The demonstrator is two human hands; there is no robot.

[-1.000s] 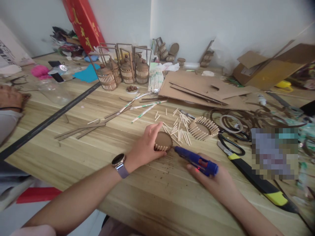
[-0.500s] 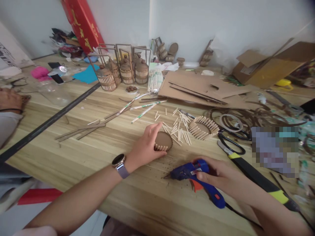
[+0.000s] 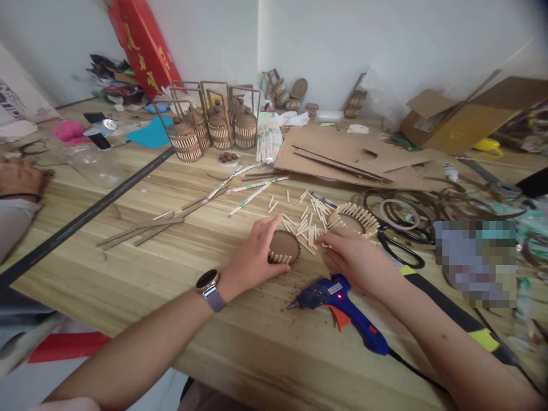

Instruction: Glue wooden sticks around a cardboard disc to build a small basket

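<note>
My left hand (image 3: 257, 251) is closed round the left edge of a round brown disc (image 3: 285, 245), which has short wooden sticks standing along its near rim. Over the loose short sticks (image 3: 314, 220) is my right hand (image 3: 351, 254), its fingers pressed together at the lower edge of the pile; whatever is between the fingertips is too small to make out. A blue glue gun (image 3: 338, 299) with an orange trigger lies on the table below my right hand. Behind that hand is a second ring of sticks (image 3: 357, 217), partly covered.
Small lidded baskets (image 3: 220, 128) stand at the back beside flat cardboard (image 3: 325, 148). Scissors (image 3: 400, 248) and a black-and-yellow tool (image 3: 445, 302) lie at the right. Another person's hand (image 3: 19, 177) rests at the far left. Long brown strips (image 3: 145, 225) lie left of centre.
My right hand has let go of the glue gun and moved up to the loose sticks. The gun now lies on the table. My left hand remains at the disc.
</note>
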